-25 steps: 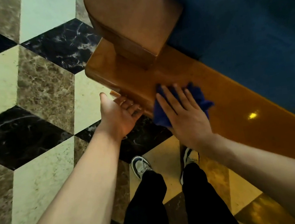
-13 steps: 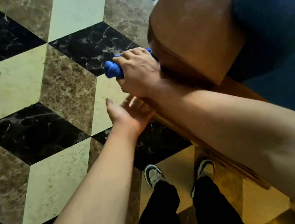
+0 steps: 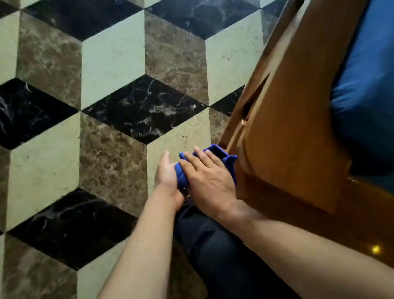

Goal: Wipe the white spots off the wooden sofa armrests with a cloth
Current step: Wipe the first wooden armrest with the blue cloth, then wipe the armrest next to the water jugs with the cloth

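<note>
The wooden sofa armrest [image 3: 295, 120] runs up the right side of the head view, glossy brown, with its front end near my hands. A blue cloth [image 3: 219, 155] is bunched between both hands just left of that front end. My right hand [image 3: 208, 180] lies on top of the cloth, fingers spread over it. My left hand [image 3: 167, 176] is palm up beneath it, cupping the cloth's left side. No white spots show on the wood from here.
A blue seat cushion [image 3: 379, 88] fills the right edge beside the armrest. The floor [image 3: 107, 60] is cream, brown and black marble tiles in a cube pattern. My dark trouser leg [image 3: 221, 260] is below my hands.
My right hand has come off the armrest's front face with the cloth and down to meet my left hand. The view has swung left, towards the floor.
</note>
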Demonstrator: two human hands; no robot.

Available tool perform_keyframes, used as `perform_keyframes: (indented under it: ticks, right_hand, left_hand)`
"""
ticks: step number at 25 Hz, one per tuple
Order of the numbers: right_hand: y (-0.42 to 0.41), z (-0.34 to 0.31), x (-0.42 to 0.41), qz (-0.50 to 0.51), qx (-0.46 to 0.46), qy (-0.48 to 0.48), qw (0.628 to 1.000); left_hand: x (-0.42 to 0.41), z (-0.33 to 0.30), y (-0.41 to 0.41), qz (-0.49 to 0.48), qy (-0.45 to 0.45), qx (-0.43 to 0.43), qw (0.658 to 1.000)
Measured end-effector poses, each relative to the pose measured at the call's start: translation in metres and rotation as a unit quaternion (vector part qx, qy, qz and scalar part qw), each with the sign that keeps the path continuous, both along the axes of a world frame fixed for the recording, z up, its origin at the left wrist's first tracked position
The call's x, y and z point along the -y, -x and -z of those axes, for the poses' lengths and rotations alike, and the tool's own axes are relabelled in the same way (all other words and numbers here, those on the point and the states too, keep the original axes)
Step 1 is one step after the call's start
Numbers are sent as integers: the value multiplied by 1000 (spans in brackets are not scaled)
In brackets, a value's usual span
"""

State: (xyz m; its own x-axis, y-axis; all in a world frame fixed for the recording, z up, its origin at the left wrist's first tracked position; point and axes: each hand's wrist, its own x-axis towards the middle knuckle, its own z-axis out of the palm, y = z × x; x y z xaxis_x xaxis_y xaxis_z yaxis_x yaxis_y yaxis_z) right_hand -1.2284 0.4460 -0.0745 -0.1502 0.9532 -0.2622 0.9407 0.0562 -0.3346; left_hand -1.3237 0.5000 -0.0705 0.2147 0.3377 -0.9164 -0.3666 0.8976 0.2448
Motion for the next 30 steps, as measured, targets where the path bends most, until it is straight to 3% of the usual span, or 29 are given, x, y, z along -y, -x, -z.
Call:
perform_keyframes:
  ticks: [1, 3, 8, 14, 18, 21, 27, 30]
  right_hand:
    - [17, -5, -31, 88, -60, 64, 992]
    - [39, -16, -86, 279, -183, 97, 938]
    - [57, -59, -203, 409, -308, 51, 858]
    - [1, -122, -328, 468, -413, 54, 779]
    - [-54, -154, -434, 537, -496, 20, 682]
    - [-97, -167, -516, 567, -483, 14, 668]
    - [-185, -195, -628, 611, -514, 7, 602]
    - [-242, -205, -674, 624, -559, -22, 545]
  left_hand:
    - [-26, -7, 13, 27, -2, -35, 999]
    - [-76, -21, 39, 101, -13, -109, 989]
    - [-194, -73, 51, 148, -90, -83, 981]
    - [-326, -130, -3, 173, -106, -25, 979]
    - [-442, -154, -51, 169, -119, 36, 978]
    - [-527, -166, -84, 189, -134, 75, 970]
    - [-685, -205, -186, 369, -154, 99, 911]
    - [-746, -216, -256, 412, -149, 121, 891]
